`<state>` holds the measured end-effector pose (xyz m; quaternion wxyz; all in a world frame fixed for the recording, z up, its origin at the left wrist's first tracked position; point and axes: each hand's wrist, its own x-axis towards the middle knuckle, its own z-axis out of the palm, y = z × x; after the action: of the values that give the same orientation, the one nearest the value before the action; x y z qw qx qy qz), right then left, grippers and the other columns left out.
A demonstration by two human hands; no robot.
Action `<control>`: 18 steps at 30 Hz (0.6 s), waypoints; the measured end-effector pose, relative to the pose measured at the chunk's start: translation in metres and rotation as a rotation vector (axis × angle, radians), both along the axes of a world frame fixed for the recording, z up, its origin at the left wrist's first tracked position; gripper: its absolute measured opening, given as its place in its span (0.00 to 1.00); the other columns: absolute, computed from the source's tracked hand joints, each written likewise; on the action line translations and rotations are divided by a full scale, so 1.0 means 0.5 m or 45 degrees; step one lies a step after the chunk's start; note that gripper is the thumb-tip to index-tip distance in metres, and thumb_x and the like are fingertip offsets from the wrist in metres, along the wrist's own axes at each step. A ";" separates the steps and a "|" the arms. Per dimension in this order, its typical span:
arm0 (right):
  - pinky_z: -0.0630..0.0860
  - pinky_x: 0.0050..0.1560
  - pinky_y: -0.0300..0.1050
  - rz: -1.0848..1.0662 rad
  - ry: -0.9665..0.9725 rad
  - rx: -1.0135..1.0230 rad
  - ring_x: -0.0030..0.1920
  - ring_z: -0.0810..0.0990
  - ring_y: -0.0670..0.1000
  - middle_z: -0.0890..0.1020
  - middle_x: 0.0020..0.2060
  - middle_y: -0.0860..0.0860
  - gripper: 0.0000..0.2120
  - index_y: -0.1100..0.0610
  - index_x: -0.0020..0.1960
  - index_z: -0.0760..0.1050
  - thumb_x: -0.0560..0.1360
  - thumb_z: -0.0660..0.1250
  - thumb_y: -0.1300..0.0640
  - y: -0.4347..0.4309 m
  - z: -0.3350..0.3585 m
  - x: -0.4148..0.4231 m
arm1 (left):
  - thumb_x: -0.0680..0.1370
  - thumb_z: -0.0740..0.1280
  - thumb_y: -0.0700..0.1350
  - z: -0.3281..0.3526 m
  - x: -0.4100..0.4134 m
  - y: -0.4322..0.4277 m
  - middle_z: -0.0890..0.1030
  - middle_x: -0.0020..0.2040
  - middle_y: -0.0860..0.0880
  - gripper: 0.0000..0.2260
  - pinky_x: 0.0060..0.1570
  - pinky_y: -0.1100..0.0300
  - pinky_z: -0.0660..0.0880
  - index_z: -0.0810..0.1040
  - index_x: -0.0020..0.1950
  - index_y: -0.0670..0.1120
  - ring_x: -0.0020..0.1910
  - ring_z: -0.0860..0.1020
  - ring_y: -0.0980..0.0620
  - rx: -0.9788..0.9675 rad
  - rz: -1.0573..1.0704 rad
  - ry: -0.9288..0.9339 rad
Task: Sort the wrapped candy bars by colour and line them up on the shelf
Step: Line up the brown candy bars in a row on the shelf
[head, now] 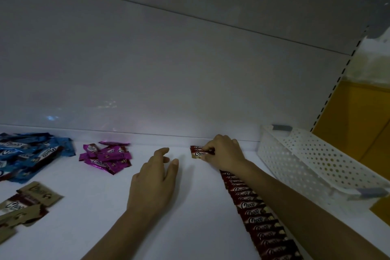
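Observation:
A long row of red candy bars [260,218] runs from the shelf's front edge toward the back wall, partly hidden under my right forearm. At the far end of that row my right hand [223,153] pinches a couple of red bars [198,152] against the shelf. My left hand [155,179] hovers over the bare white shelf [101,213] just left of it, fingers relaxed and spread, holding nothing. A loose heap of magenta bars [106,157] lies to the left, a bigger heap of blue bars [29,155] at the far left, and tan bars [23,207] near the front left.
A white perforated plastic basket [306,160] stands at the right end of the shelf, close to the red row. The white back panel [168,69] rises behind everything. A slotted shelf upright [339,78] and yellow wall lie beyond the basket.

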<state>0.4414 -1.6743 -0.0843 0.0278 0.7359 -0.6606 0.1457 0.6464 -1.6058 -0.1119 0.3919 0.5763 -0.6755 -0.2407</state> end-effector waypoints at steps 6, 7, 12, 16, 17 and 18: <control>0.63 0.60 0.46 0.006 -0.011 0.018 0.57 0.74 0.51 0.80 0.55 0.47 0.12 0.46 0.57 0.80 0.74 0.69 0.48 0.003 0.007 -0.001 | 0.81 0.54 0.55 0.001 0.001 0.002 0.75 0.64 0.54 0.20 0.64 0.50 0.67 0.64 0.72 0.53 0.62 0.74 0.51 0.006 0.001 -0.009; 0.63 0.60 0.46 0.012 -0.006 0.022 0.57 0.74 0.51 0.80 0.55 0.47 0.12 0.46 0.57 0.81 0.74 0.69 0.48 0.004 0.008 0.000 | 0.81 0.54 0.55 0.001 0.001 0.002 0.75 0.63 0.54 0.20 0.64 0.50 0.67 0.64 0.72 0.53 0.62 0.74 0.51 0.009 0.001 -0.012; 0.64 0.59 0.45 0.016 -0.028 0.001 0.58 0.75 0.51 0.79 0.54 0.49 0.14 0.48 0.60 0.79 0.75 0.67 0.48 0.009 0.026 -0.002 | 0.81 0.53 0.56 0.002 -0.001 0.001 0.76 0.62 0.55 0.19 0.63 0.51 0.68 0.64 0.71 0.53 0.61 0.74 0.51 0.000 0.008 -0.029; 0.62 0.57 0.42 0.020 -0.027 -0.094 0.60 0.72 0.51 0.76 0.59 0.50 0.16 0.51 0.63 0.75 0.77 0.64 0.49 0.024 0.044 0.003 | 0.81 0.56 0.54 -0.005 0.000 -0.001 0.76 0.63 0.55 0.18 0.64 0.49 0.69 0.66 0.70 0.53 0.61 0.74 0.52 -0.029 -0.009 -0.084; 0.61 0.57 0.42 0.051 -0.022 -0.089 0.61 0.72 0.51 0.76 0.60 0.50 0.17 0.50 0.64 0.74 0.77 0.64 0.49 0.028 0.045 0.011 | 0.81 0.56 0.54 -0.007 0.000 -0.003 0.76 0.63 0.55 0.18 0.63 0.50 0.69 0.67 0.70 0.53 0.61 0.74 0.53 -0.038 -0.008 -0.101; 0.60 0.57 0.42 0.085 -0.029 -0.084 0.62 0.71 0.51 0.75 0.61 0.50 0.17 0.50 0.65 0.73 0.77 0.64 0.48 0.034 0.045 0.022 | 0.81 0.57 0.54 -0.009 0.000 -0.004 0.76 0.63 0.55 0.17 0.63 0.50 0.70 0.67 0.70 0.53 0.60 0.74 0.53 -0.051 0.000 -0.111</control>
<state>0.4522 -1.6575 -0.0617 0.0396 0.7546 -0.6308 0.1764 0.6463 -1.6080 -0.1165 0.3735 0.5783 -0.6966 -0.2018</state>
